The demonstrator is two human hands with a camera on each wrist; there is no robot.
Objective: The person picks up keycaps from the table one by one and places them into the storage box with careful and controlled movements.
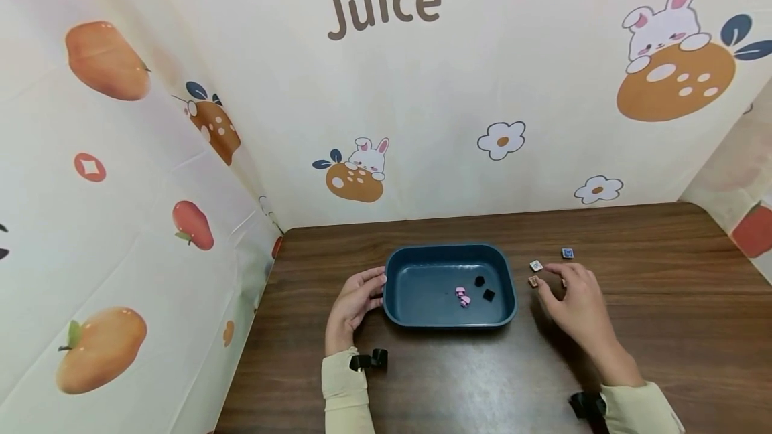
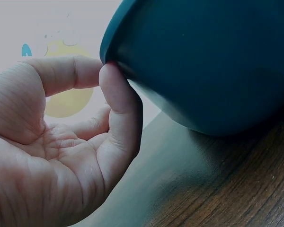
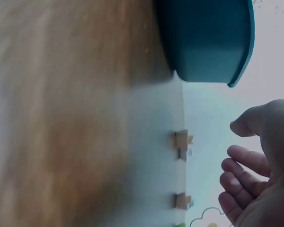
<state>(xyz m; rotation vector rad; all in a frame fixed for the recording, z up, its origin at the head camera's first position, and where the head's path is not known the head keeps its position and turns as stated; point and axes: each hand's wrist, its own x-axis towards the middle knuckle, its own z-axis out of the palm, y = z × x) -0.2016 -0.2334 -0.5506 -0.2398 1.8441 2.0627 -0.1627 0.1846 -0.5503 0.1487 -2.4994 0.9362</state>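
Note:
At the left end of the dark teal tray (image 1: pixel 446 322), my left hand (image 1: pixel 356 300) pinches the rim between thumb and fingers; the left wrist view shows this grip close up. My right hand (image 1: pixel 575 300) is over the table to the right of the tray, thumb and fingers apart with nothing between them. Near its fingertips lie a small white square piece (image 1: pixel 536 265) and a small orange-brown piece (image 1: pixel 533 281). Beyond them is a small blue square piece (image 1: pixel 567 253). Another small piece (image 1: pixel 563 282) is mostly hidden by the right hand.
Inside the tray are small pink pieces (image 1: pixel 462 297) and two black pieces, one round-looking (image 1: pixel 479 280) and one square (image 1: pixel 489 295). The wooden table (image 1: pixel 446 380) meets a printed curtain (image 1: pixel 434 173) at the back and left.

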